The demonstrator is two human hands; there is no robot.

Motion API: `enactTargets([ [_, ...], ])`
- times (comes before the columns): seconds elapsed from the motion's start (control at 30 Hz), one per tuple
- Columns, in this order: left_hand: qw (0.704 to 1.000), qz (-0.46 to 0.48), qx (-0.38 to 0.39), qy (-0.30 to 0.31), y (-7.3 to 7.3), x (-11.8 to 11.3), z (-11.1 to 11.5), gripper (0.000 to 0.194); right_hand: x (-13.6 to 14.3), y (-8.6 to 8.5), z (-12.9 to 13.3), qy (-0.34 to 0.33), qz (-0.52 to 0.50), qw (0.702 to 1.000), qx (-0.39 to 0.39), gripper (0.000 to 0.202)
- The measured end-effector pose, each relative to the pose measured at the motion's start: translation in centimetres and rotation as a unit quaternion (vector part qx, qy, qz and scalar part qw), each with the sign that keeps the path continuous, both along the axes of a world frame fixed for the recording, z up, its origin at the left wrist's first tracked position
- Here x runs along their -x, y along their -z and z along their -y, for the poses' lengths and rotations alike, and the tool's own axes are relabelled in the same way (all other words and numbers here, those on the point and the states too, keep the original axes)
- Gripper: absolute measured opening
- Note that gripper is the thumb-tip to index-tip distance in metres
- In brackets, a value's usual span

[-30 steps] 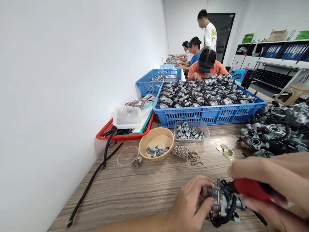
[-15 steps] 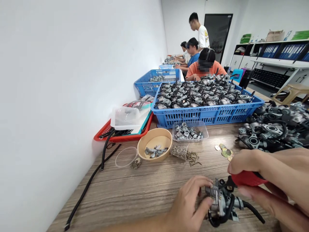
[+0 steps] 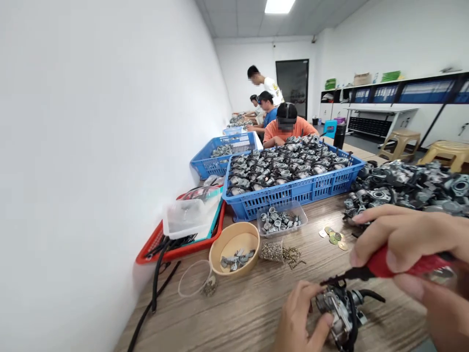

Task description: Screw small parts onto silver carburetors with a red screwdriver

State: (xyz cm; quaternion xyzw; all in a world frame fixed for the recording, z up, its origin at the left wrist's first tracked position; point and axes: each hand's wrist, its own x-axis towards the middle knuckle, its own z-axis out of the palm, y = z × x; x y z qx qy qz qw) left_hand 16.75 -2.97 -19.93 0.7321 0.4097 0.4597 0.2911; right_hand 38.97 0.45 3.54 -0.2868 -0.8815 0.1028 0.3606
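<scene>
My left hand (image 3: 302,318) grips the left side of a metal carburetor (image 3: 339,313) with black hoses, at the table's near edge. Above and right of it, my right hand (image 3: 406,249) is closed on a red-handled tool (image 3: 381,264). The tool's dark tip reaches the top left of the carburetor, close to my left fingertips; whether it touches cannot be made out. Behind my hands are some round metal discs (image 3: 335,237), a spilled cup of small screws (image 3: 273,251), a clear tray of metal parts (image 3: 280,220) and a tan bowl (image 3: 234,232) with flat pieces.
A blue crate (image 3: 293,193) full of carburetors stands behind, with another blue crate (image 3: 210,166) beyond. More carburetors (image 3: 403,186) are piled at right. A red basket (image 3: 176,252) and black hoses (image 3: 156,283) lie left, near the wall. Several people work farther back.
The view has tilted up and shifted right. The tool now points left across the carburetor's top, and its handle shows more between my right fingers. My left hand still holds the carburetor.
</scene>
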Motion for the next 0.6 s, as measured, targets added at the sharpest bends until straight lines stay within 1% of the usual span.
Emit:
enactTargets([
  [0.07,1.0,0.0,0.01,-0.022,1.0,0.0,0.2,0.036,0.0,1.1,0.7,-0.004,-0.062,0.997,0.036,0.027],
  [0.1,1.0,-0.005,0.021,-0.018,1.4,0.0,0.4,0.037,0.1,2.0,1.1,0.0,-0.068,0.996,0.055,0.029],
  [0.13,1.0,-0.009,0.028,-0.012,1.5,0.1,0.5,0.038,0.3,3.0,1.6,0.007,-0.052,0.996,0.068,0.029],
  [0.2,0.999,-0.009,0.031,0.003,1.5,0.4,0.7,0.037,0.8,5.2,3.0,0.033,0.008,0.995,0.093,0.029],
  [0.27,1.0,0.002,0.014,0.003,1.2,0.5,0.7,0.037,1.5,7.5,4.5,0.063,0.069,0.987,0.134,0.023],
  [0.37,1.0,0.01,-0.015,-0.01,0.8,0.4,0.6,0.033,2.6,10.2,6.4,0.148,0.192,0.957,0.161,0.002],
  [0.4,1.0,0.009,-0.022,-0.012,0.7,0.3,0.5,0.031,3.0,10.9,6.7,0.174,0.228,0.945,0.158,0.005],
  [0.5,0.999,0.008,-0.037,-0.01,0.5,0.2,0.5,0.026,4.0,12.2,6.9,0.209,0.27,0.928,0.151,0.014],
  [0.6,0.999,0.007,-0.046,-0.008,0.4,0.3,0.4,0.023,4.6,12.3,6.5,0.22,0.27,0.925,0.153,0.019],
])
